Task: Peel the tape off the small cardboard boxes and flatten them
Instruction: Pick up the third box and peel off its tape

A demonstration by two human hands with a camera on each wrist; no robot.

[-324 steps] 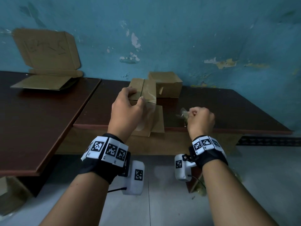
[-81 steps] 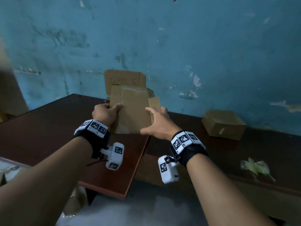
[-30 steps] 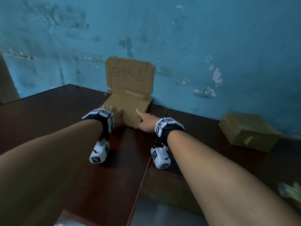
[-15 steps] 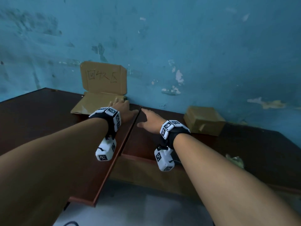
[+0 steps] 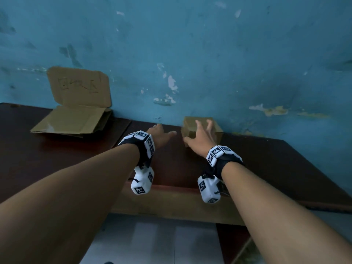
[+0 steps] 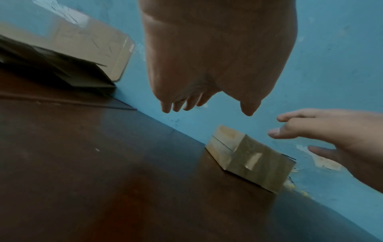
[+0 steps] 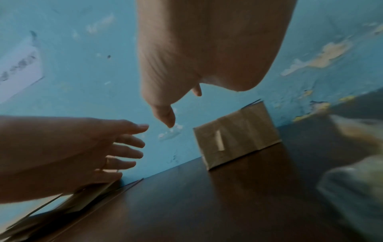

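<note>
A small closed cardboard box (image 5: 190,126) with tape on it stands on the dark table against the blue wall, also seen in the left wrist view (image 6: 248,157) and the right wrist view (image 7: 236,135). My right hand (image 5: 200,136) hovers just above and in front of it with fingers spread, holding nothing. My left hand (image 5: 162,134) is open over the table to the box's left, with nothing in it. A flattened cardboard box (image 5: 72,121) lies at the back left, on a stack under an upright flap with writing (image 5: 80,86).
The dark wooden table (image 5: 171,164) has a seam left of my left hand, with a lighter front edge. The blue peeling wall (image 5: 209,63) rises right behind the box. A blurred clump of peeled tape (image 7: 352,180) lies on the table to the right.
Both hands let go of the flattened box on the left stack and moved right. My right hand now hovers over the small closed box, and the view has panned right.
</note>
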